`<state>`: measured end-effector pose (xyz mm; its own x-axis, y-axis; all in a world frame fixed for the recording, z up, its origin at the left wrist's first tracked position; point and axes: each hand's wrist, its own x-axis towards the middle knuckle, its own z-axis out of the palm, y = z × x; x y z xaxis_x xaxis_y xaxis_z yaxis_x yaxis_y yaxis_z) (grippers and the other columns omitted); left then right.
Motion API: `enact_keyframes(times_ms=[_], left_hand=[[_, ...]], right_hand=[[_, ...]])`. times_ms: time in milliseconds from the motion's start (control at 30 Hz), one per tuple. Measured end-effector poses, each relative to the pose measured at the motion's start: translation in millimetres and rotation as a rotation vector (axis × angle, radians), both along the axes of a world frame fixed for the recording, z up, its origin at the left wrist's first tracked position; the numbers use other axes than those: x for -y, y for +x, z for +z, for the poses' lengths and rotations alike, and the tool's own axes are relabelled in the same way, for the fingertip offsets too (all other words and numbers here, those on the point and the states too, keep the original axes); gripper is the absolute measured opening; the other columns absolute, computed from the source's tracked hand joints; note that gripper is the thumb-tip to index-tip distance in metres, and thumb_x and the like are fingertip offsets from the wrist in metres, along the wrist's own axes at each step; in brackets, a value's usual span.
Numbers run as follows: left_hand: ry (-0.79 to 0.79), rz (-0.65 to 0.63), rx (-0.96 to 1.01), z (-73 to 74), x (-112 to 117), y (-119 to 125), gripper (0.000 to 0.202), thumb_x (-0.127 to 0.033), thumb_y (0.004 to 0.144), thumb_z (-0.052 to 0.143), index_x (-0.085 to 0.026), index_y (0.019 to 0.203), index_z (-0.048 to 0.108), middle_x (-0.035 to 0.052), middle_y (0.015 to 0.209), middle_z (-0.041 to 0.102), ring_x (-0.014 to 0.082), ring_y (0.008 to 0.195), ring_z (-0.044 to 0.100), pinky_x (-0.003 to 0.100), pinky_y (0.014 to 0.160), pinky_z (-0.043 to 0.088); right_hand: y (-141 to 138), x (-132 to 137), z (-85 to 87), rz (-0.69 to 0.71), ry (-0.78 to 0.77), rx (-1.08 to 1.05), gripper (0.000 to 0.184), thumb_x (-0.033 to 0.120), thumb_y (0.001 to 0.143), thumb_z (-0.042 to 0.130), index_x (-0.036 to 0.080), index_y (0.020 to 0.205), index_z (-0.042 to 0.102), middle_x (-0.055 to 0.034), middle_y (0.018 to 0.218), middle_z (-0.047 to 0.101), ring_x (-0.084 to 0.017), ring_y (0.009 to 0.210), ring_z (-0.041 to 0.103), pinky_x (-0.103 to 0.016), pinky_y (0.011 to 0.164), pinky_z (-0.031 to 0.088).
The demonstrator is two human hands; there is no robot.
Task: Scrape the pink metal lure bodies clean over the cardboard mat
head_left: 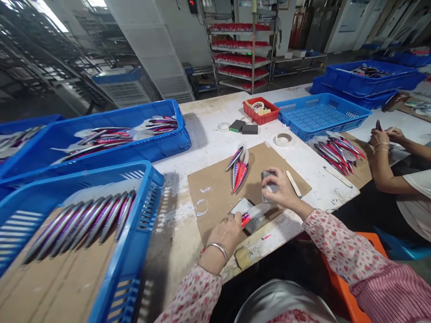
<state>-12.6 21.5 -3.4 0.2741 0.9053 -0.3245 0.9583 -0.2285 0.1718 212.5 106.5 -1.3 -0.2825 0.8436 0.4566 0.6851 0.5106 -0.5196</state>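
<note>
My left hand (228, 231) is closed on a red and silver fishing lure (253, 214), which lies on a small grey block (247, 213) on the brown cardboard mat (215, 190). My right hand (281, 190) grips a small grey block-like piece (267, 181) just above the lure's tip. A few finished striped lures (238, 168) lie together further back on the mat. A flat wooden stick (293, 184) rests at the mat's right edge.
Blue crates of lures stand at the left (128, 134) and near left (141, 233); an empty blue crate (319, 114) and a red tray (261, 110) sit at the back. Tape rolls (283, 139) lie on the table. A co-worker's hands (384, 139) work at the right beside more lures (336, 152).
</note>
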Motion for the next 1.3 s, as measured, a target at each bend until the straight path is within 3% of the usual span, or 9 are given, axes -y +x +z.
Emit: enact_keyframes(times_ms=[67, 233, 333, 533, 700, 867, 1033, 1133, 1300], left_hand=[[0.016, -0.014, -0.047, -2.0, -2.3, -1.1, 0.024, -0.012, 0.093, 0.035, -0.013, 0.109, 0.053, 0.0186, 0.101, 0.064, 0.0291, 0.090, 0.069, 0.042, 0.076, 0.054], [0.016, -0.068, -0.085, -9.6, -5.8, -3.6, 0.023, -0.019, 0.095, 0.037, -0.015, 0.113, 0.053, 0.0149, 0.100, 0.065, 0.0246, 0.086, 0.069, 0.034, 0.075, 0.054], [0.016, -0.073, -0.095, -10.5, -5.8, -4.0, 0.028, -0.015, 0.095, 0.037, -0.015, 0.119, 0.051, 0.0144, 0.103, 0.066, 0.0250, 0.087, 0.069, 0.033, 0.074, 0.053], [0.005, -0.073, -0.094, -7.8, -4.6, -2.4, 0.034, -0.001, 0.088, 0.034, -0.013, 0.113, 0.055, 0.0163, 0.102, 0.066, 0.0257, 0.086, 0.069, 0.033, 0.072, 0.053], [0.015, -0.091, -0.105, -7.8, -4.6, -3.0, 0.038, -0.002, 0.090, 0.030, -0.011, 0.119, 0.052, 0.0160, 0.101, 0.066, 0.0250, 0.088, 0.069, 0.032, 0.075, 0.052], [0.034, -0.096, -0.130, -9.6, -2.3, -2.3, 0.036, 0.001, 0.088, 0.031, -0.011, 0.113, 0.054, 0.0164, 0.098, 0.066, 0.0261, 0.087, 0.069, 0.033, 0.073, 0.053], [0.051, -0.078, -0.143, -9.7, -3.6, -1.4, 0.034, -0.003, 0.091, 0.032, -0.010, 0.121, 0.048, 0.0150, 0.098, 0.066, 0.0223, 0.087, 0.069, 0.030, 0.075, 0.054], [0.058, -0.078, -0.147, -8.8, -2.4, -1.1, 0.028, -0.002, 0.090, 0.036, -0.010, 0.112, 0.051, 0.0140, 0.095, 0.066, 0.0211, 0.085, 0.069, 0.029, 0.074, 0.054], [0.089, -0.088, -0.136, -5.2, 0.9, 0.6, 0.031, 0.000, 0.090, 0.035, -0.010, 0.115, 0.050, 0.0166, 0.097, 0.066, 0.0251, 0.089, 0.070, 0.033, 0.074, 0.054]], right_hand=[[-5.2, 7.9, 2.2, 0.122, -0.017, 0.081, 0.012, 0.026, 0.075, 0.068, 0.024, 0.087, 0.068, -0.0067, 0.123, 0.053, -0.027, 0.117, 0.045, -0.044, 0.101, 0.038], [-49.2, 16.0, -1.5, 0.113, -0.048, 0.211, 0.011, 0.026, 0.075, 0.069, 0.025, 0.086, 0.068, -0.0054, 0.123, 0.055, -0.027, 0.116, 0.042, -0.044, 0.096, 0.039], [-65.5, 9.4, 1.1, 0.198, -0.073, 0.268, 0.012, 0.028, 0.076, 0.069, 0.025, 0.088, 0.067, -0.0040, 0.123, 0.056, -0.027, 0.116, 0.043, -0.042, 0.090, 0.040], [-49.0, 2.4, 13.4, 0.241, -0.066, 0.375, 0.008, 0.027, 0.079, 0.067, 0.025, 0.086, 0.067, -0.0053, 0.123, 0.057, -0.027, 0.113, 0.044, -0.042, 0.089, 0.038], [-66.1, 9.8, 12.4, 0.202, -0.032, 0.370, 0.010, 0.029, 0.079, 0.066, 0.024, 0.088, 0.067, -0.0063, 0.126, 0.055, -0.030, 0.119, 0.040, -0.043, 0.088, 0.038], [-53.8, 10.5, 13.8, 0.204, -0.037, 0.413, 0.007, 0.026, 0.080, 0.065, 0.025, 0.087, 0.067, -0.0068, 0.124, 0.056, -0.029, 0.116, 0.042, -0.043, 0.088, 0.037], [-62.0, 12.7, 10.4, 0.162, -0.015, 0.364, 0.010, 0.030, 0.081, 0.066, 0.024, 0.089, 0.067, -0.0057, 0.131, 0.052, -0.029, 0.121, 0.038, -0.043, 0.091, 0.036], [-55.3, 11.3, 9.8, 0.186, -0.033, 0.360, 0.008, 0.029, 0.083, 0.064, 0.025, 0.090, 0.067, -0.0050, 0.128, 0.053, -0.027, 0.119, 0.040, -0.042, 0.092, 0.037], [-58.8, 13.4, 9.2, 0.080, -0.020, 0.382, 0.008, 0.032, 0.081, 0.067, 0.024, 0.086, 0.067, -0.0064, 0.126, 0.055, -0.030, 0.117, 0.041, -0.044, 0.089, 0.038]])
